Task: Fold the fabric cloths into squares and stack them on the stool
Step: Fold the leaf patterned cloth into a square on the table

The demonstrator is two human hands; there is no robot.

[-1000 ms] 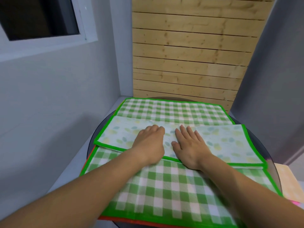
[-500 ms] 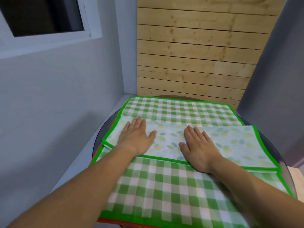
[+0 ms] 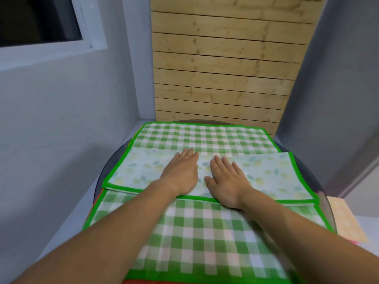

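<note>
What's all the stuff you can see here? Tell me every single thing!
checked cloth: 1, green and white, spread over the table
leaf-print cloth: 1, pale with green edge, folded strip across the checked cloth
red cloth: 1, red, only an edge shows under the checked cloth
peach cloth: 1, pale orange, right of the table
table: 1, dark, round, under the cloths
window: 1, white frame, upper left
plank wall: 1, light wood, straight ahead
left hand: 1, flat on the leaf-print cloth
right hand: 1, flat beside it

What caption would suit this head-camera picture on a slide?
Left hand and right hand rest flat on a folded leaf-print cloth lying across a green checked cloth.
</note>
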